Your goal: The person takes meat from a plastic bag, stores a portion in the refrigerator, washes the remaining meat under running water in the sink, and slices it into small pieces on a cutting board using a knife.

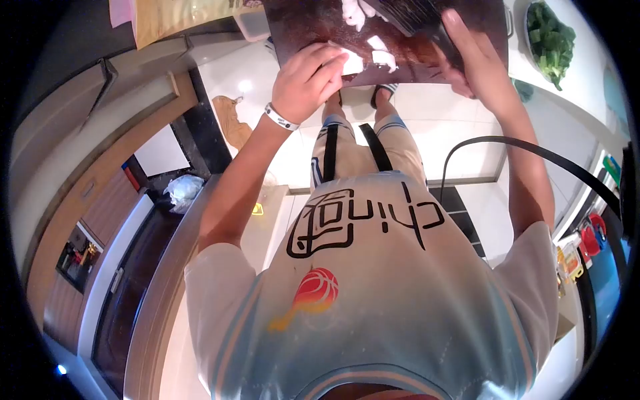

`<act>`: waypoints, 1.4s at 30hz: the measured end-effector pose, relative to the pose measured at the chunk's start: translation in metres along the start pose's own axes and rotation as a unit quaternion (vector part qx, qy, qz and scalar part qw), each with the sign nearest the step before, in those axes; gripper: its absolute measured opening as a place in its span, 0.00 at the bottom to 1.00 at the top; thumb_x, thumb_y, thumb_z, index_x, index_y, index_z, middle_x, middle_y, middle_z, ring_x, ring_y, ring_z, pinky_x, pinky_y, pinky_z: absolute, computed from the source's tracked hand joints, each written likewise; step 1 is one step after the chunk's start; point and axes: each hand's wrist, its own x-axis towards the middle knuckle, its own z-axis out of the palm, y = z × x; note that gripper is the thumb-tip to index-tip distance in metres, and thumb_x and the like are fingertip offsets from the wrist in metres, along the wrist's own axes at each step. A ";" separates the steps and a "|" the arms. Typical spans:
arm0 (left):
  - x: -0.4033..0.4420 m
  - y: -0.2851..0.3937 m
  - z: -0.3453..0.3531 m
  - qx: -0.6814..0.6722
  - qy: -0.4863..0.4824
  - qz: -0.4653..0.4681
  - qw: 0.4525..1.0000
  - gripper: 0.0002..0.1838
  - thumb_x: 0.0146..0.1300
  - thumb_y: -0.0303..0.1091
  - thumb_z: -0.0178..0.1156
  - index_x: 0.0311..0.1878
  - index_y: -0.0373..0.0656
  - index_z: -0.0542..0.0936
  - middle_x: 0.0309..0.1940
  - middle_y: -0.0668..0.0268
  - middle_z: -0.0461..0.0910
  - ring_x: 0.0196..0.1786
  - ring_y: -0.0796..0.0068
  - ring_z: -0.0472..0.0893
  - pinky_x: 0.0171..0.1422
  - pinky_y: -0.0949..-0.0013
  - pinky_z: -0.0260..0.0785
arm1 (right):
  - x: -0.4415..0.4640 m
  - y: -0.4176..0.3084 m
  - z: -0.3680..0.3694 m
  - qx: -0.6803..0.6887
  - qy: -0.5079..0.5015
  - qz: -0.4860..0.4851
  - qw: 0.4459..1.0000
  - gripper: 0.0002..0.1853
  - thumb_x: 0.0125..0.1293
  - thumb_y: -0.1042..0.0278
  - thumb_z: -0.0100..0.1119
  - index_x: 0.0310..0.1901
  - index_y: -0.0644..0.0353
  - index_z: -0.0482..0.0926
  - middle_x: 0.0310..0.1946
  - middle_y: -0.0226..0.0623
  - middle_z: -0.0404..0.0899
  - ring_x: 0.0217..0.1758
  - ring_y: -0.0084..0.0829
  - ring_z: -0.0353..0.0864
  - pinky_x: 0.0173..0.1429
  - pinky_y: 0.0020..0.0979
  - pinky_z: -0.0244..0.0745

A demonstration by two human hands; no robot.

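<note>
A dark cutting board (300, 23) lies at the top of the view. My left hand (308, 79), with a white band at its wrist, is closed over a white piece of food (352, 62) on the board, its fingers bent. My right hand (475, 63) is wrapped round the handle of a dark, broad-bladed kitchen knife (408, 15). The blade points up and left over the board, apart from my left hand. Between the hands lie cut white pieces (381, 55). More white strips (355, 13) sit near the blade, partly cut off by the frame's top edge.
Chopped green leaves (551, 45) stand in a dish on the white counter (519, 20) at the right. A clear container (253, 25) and a yellow sheet (173, 20) are left of the board. A black strap or cable (513, 141) curves past my right arm.
</note>
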 end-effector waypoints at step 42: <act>-0.004 0.000 0.001 0.006 0.003 -0.027 1.000 0.14 0.43 0.29 0.72 0.38 0.46 0.85 0.37 0.70 0.82 0.43 0.64 0.79 0.45 0.66 0.75 | -0.031 0.035 0.045 -0.173 -0.041 -0.069 0.982 0.19 0.75 0.54 0.49 0.45 0.65 0.78 0.25 0.53 0.78 0.26 0.39 0.79 0.34 0.36 0.71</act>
